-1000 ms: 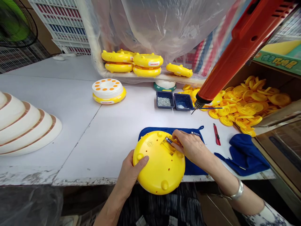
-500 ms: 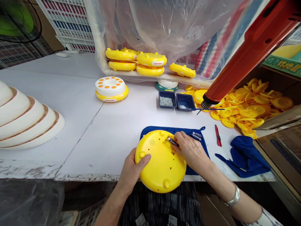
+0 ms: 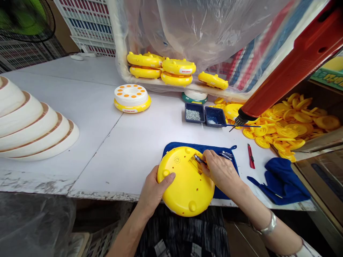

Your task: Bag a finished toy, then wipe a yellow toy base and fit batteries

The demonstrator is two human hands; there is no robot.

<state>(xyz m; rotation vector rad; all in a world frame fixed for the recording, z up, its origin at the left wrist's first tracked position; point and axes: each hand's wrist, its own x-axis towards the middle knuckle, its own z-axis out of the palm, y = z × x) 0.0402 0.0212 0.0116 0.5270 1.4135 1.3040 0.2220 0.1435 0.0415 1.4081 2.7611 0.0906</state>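
A round yellow plastic toy base [image 3: 184,189] is tilted over the table's front edge, its underside with small feet and screw holes facing me. My left hand [image 3: 158,185] grips its left rim, thumb on top. In my right hand [image 3: 219,169], fingers pinch a dark battery [image 3: 198,159] at the open battery compartment near the top of the base. One end of that battery lies in the compartment; the fingers cover the other. More batteries [image 3: 226,155] lie on the blue cloth [image 3: 171,145] just behind my right hand.
A red electric screwdriver [image 3: 270,85] hangs at the right. Behind the cloth stand a tray of screws [image 3: 193,115] and a second blue tray [image 3: 215,116]. Farther right are a red cutter knife [image 3: 251,156], blue cloth bundle [image 3: 284,182] and yellow parts [image 3: 289,125]. Stacked white bowls [image 3: 40,142] stand left.
The battery sits lower and flatter in the compartment, with my right fingers still on it. The whole view has shifted slightly; my left hand keeps its hold on the base.
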